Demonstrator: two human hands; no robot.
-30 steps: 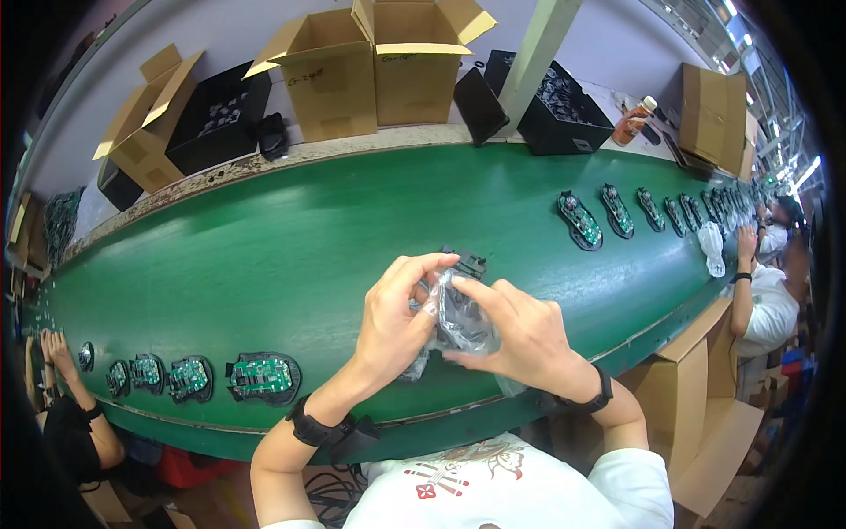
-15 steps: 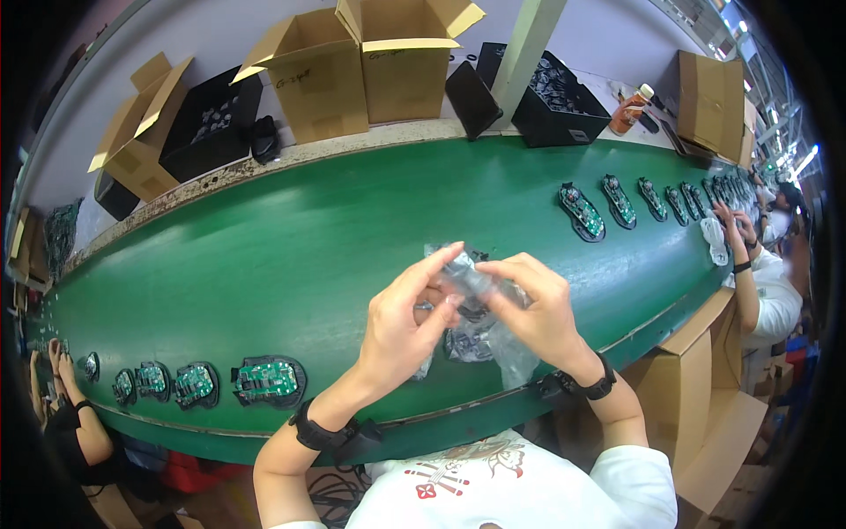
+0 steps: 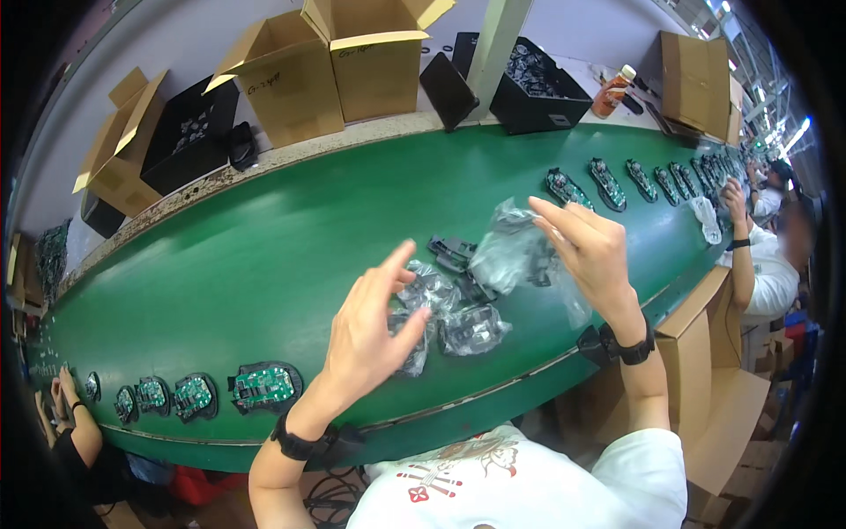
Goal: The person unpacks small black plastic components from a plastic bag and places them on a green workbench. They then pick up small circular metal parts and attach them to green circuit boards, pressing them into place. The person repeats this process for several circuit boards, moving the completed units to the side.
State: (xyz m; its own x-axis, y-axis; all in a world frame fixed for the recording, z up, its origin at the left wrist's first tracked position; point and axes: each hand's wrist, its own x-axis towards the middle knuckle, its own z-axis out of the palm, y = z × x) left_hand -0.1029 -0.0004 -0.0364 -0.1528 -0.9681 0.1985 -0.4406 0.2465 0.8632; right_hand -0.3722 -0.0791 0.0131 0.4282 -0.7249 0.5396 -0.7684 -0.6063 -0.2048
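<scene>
My right hand (image 3: 589, 251) pinches a clear plastic bag (image 3: 511, 251), which hangs crumpled to the left of its fingers. My left hand (image 3: 366, 326) is open, thumb and fingers spread, with nothing in it. Between the hands, on the green conveyor belt (image 3: 291, 229), lies a small group of black plastic parts. One bare black part (image 3: 451, 253) sits at the far side of the group. Nearer me are a part wrapped in clear plastic (image 3: 476, 330) and another wrapped one (image 3: 430, 286), close to my left fingertips. The bag partly covers some of the black pieces.
Green circuit boards in black housings (image 3: 264, 385) line the belt at left, and more (image 3: 608, 185) at far right. Cardboard boxes (image 3: 295, 93) and a black bin (image 3: 539, 88) stand behind. An orange bottle (image 3: 614, 92) is beside the bin. Co-workers' hands (image 3: 736, 207) show at both ends.
My hands have moved apart. The right one has gone right with the plastic bag, and the left has let go and opened. More of the black parts now shows between them.
</scene>
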